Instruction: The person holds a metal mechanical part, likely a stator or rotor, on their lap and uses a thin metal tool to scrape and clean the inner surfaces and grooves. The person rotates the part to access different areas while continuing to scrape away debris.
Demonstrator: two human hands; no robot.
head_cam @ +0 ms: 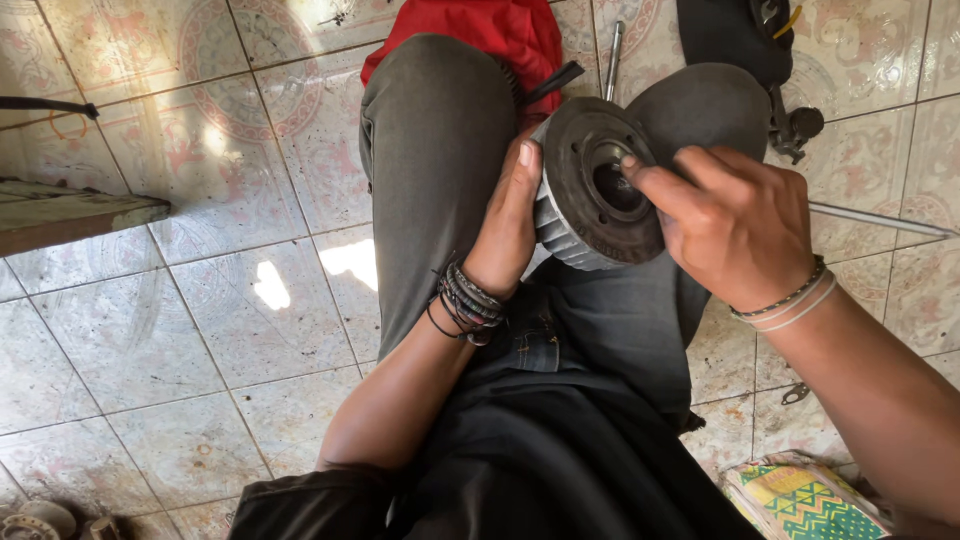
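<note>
A round, finned metal motor part [580, 225] with a dark flange face and a central hole rests between my knees on my grey trousers. My left hand [508, 215] grips its left side, thumb against the rim. My right hand [725, 220] sits at its right edge, with fingertips reaching onto the flange beside the central hole. Both wrists carry bracelets.
Patterned floor tiles [200, 330] surround me. A red cloth [490, 25] lies beyond my knees, with a metal rod [612, 60] and dark tool parts [790, 125] at the top right. A wooden plank [70, 215] is at left, a colourful woven mat [800, 500] at bottom right.
</note>
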